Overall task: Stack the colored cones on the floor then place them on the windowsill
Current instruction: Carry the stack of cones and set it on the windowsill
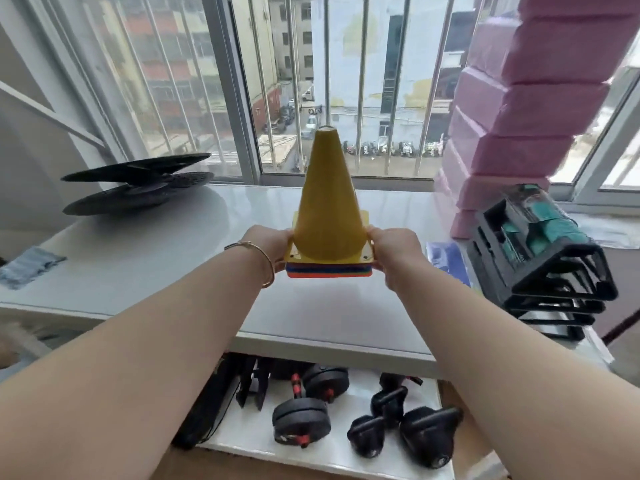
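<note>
A stack of cones point(327, 202) is held upright over the white windowsill point(173, 258). The top cone is yellow; under its square base show the edges of blue, red, green and orange bases. My left hand point(273, 247) grips the left edge of the bases, and my right hand point(394, 251) grips the right edge. The stack hovers a little above the sill or just touches it; I cannot tell which. A thin bracelet sits on my left wrist.
Black discs point(138, 185) lie at the sill's back left. Pink foam blocks point(519, 109) are piled at the right beside stacked black cases point(540, 261). A blue cloth point(29, 266) lies at the left edge. Dumbbells and kettlebells point(363, 427) sit on the floor below. Window bars stand behind.
</note>
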`<state>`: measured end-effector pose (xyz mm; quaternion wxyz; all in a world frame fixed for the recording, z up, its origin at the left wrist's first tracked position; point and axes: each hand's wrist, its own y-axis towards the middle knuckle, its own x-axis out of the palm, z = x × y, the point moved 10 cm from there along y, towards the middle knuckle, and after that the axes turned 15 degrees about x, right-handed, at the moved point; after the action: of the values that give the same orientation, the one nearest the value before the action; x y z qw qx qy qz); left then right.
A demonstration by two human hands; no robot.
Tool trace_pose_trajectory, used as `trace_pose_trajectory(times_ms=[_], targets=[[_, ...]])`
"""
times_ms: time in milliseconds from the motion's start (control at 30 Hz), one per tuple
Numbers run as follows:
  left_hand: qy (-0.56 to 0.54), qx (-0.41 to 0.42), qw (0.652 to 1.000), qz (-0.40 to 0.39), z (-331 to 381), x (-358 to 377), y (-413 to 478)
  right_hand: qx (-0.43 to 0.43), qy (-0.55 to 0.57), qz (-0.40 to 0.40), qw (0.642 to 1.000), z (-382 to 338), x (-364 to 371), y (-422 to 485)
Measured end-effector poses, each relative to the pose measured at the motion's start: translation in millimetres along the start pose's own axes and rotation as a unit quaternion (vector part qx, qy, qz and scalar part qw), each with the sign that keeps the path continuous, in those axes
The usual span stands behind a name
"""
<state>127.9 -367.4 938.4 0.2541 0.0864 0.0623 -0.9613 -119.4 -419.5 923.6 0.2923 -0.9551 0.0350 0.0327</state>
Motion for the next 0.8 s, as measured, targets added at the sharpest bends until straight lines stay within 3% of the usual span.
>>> trace_pose_trajectory(times_ms=[567,800], targets=[[0.023,0.022,0.996,-0.085,11,63,172,0.014,0.010,0.142,0.990,-70,31,106],[0.027,0.021,0.993,-0.111,8,85,214,0.024,-0.009,0.157,0.987,-84,37,144]])
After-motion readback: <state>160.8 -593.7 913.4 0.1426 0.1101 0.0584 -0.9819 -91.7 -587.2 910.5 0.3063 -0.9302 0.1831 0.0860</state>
